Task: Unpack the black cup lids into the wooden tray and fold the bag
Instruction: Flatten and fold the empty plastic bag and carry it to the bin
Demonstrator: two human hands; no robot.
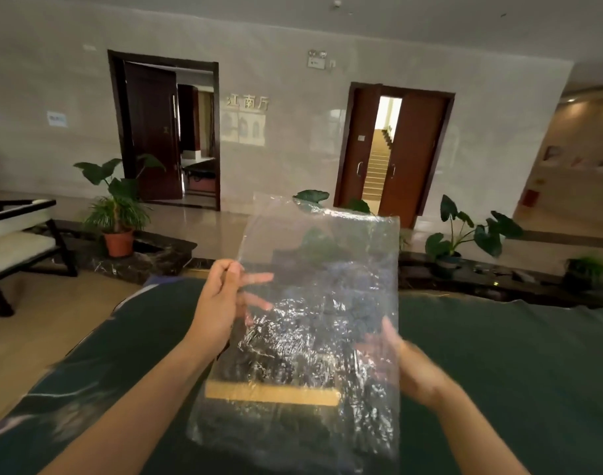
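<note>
bag (320, 303) between hands, veiling wooden tray (272, 394), lids (276, 354)

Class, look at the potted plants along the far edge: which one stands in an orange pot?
The left plant, beside the chair. Its pot is orange; the right plant stands in a dark pot.

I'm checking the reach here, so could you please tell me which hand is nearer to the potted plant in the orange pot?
Left. The left hand grips the clear bag's left edge, on the side of the orange-potted plant; the right hand holds the bag's right edge, farther away.
</note>
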